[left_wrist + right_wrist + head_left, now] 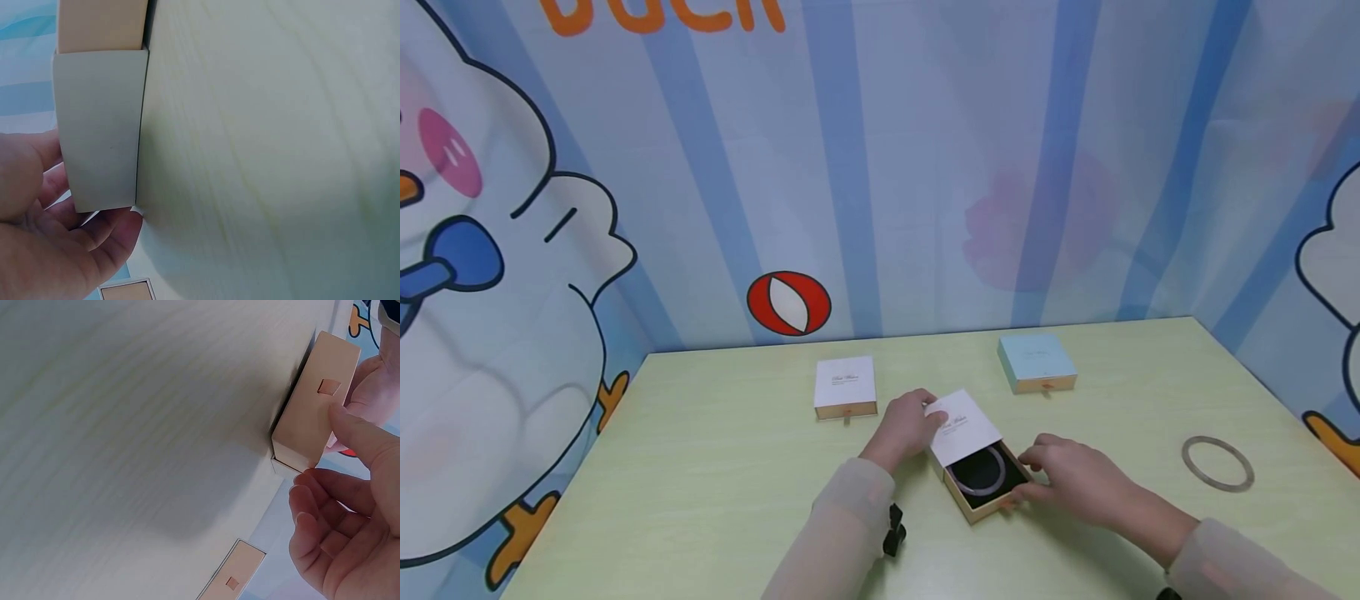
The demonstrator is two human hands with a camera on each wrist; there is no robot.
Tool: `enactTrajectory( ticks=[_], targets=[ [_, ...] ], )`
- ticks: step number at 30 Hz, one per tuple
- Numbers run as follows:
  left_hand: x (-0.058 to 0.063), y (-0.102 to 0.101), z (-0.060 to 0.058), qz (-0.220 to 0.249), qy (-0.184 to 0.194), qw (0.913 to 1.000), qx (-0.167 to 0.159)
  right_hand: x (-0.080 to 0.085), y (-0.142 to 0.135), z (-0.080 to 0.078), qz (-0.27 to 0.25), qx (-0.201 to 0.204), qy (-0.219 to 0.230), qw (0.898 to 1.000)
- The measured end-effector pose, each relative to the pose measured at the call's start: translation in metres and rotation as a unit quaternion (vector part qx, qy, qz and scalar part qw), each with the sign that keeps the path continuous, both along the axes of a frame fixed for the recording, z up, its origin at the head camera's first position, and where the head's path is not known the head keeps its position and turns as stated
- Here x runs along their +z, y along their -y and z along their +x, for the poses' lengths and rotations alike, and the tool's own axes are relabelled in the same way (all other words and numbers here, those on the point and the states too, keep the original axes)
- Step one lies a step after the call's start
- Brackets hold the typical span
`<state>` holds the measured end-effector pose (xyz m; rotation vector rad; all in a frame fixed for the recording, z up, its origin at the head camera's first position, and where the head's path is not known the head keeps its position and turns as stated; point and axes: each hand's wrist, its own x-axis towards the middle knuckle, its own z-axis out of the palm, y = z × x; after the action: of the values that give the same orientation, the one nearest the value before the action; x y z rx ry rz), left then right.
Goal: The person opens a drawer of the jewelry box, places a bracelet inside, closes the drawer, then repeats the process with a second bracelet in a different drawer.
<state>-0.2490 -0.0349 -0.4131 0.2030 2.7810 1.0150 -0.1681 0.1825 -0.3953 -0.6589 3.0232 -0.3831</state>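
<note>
A white sliding gift box, its sleeve [958, 425] partly drawn back, lies at an angle on the table before me. From the sleeve sticks a tan drawer [972, 510] with a black lining, and a pale purple bangle [1002, 471] lies in it. My left hand [904, 429] grips the sleeve's far left end, fingers curled round its end in the left wrist view. With thumb and fingertips my right hand [1075, 479] holds the drawer's near right corner; the right wrist view shows the thumb beside the drawer's small pull tab [329, 387].
A second white box [845, 385] stands behind to the left, a light blue box [1037, 358] behind to the right. Both look closed. A grey-beige ring [1250, 473] lies flat on the right side of the table [700, 483]. A cartoon-printed cloth [910, 167] hangs behind.
</note>
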Motion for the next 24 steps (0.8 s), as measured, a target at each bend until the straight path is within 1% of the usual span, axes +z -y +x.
enactTrajectory(
  ticks=[8,16,24],
  targets=[
    [0.0004,-0.0001,0.0001,-0.001,-0.004,1.0000,-0.002,-0.0009,0.0010,-0.0022,0.002,-0.001,-0.006,1.000],
    [0.0003,-0.0005,0.0001,-0.006,0.004,1.0000,0.002,-0.0005,0.0040,-0.0042,-0.004,-0.008,-0.001,1.000],
    [0.0004,-0.0005,0.0002,-0.007,0.002,1.0000,-0.002,-0.0001,0.0055,-0.0069,-0.006,-0.010,-0.001,1.000]
  ],
)
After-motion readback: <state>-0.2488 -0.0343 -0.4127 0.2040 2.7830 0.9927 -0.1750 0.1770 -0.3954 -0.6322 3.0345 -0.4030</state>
